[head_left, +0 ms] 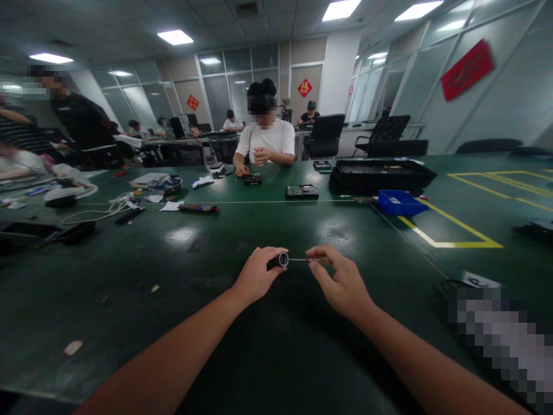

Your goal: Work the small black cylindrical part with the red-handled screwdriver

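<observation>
Left hand (254, 275) pinching black cylinder (283, 259), right hand (343, 282) gripping screwdriver (322, 261), both inboard of tabletop (181, 328) near edge. Risk: round body could twist in fingertip grip, tip slips, jabs left fingers.

Left hand (259, 272) gripping black cylinder (279, 261); right hand (339, 279) holding screwdriver (318, 261), shaft pointing at it, above green counter (181, 323).

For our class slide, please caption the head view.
Left hand grips a dark cylinder, right hand points a slim tool at it, above a green table.
</observation>
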`<state>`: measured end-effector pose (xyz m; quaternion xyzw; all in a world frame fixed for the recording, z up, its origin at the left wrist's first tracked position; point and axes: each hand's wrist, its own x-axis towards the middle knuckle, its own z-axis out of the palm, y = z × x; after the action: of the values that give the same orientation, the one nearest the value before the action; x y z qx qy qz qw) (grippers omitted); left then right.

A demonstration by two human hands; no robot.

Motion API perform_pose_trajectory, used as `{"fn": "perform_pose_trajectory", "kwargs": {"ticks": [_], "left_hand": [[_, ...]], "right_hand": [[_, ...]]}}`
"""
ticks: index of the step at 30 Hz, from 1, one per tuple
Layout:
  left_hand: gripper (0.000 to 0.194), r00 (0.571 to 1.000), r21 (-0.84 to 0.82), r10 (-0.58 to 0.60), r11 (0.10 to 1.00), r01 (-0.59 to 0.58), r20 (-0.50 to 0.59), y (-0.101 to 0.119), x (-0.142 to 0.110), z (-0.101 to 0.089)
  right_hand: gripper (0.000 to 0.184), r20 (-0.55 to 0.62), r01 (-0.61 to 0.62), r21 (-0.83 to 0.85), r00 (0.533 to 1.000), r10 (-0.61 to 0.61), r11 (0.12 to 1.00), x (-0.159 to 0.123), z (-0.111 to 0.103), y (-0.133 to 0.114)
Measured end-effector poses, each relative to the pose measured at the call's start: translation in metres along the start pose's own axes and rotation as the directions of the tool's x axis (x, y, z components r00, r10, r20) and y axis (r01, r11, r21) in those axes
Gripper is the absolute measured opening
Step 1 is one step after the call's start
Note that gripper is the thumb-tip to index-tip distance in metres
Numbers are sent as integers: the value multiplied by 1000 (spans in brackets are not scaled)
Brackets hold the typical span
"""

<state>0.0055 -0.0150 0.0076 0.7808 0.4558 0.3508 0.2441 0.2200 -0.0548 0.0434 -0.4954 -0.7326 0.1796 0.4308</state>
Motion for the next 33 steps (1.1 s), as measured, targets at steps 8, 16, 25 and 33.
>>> {"fn": "perform_pose_trajectory", "kwargs": {"ticks": [8, 16, 25, 33], "left_hand": [[37, 1000, 6, 2, 1000, -2, 10, -1, 1, 1], [37, 1000, 12, -11, 1000, 10, 15, -2, 1, 0], [37, 999, 30, 24, 999, -26, 47, 5, 0, -3], [39, 998, 119, -13, 993, 5, 66, 2, 0, 0]], "right_hand": [[24, -16, -36, -19, 999, 36, 999, 0, 3, -1], [22, -13, -107, 101, 994, 109, 989, -2, 6, 4], [25, -76, -223, 611, 939, 337, 760, 7, 14, 20], [25, -43, -361, 660, 857, 513, 659, 14, 19, 40]]}}
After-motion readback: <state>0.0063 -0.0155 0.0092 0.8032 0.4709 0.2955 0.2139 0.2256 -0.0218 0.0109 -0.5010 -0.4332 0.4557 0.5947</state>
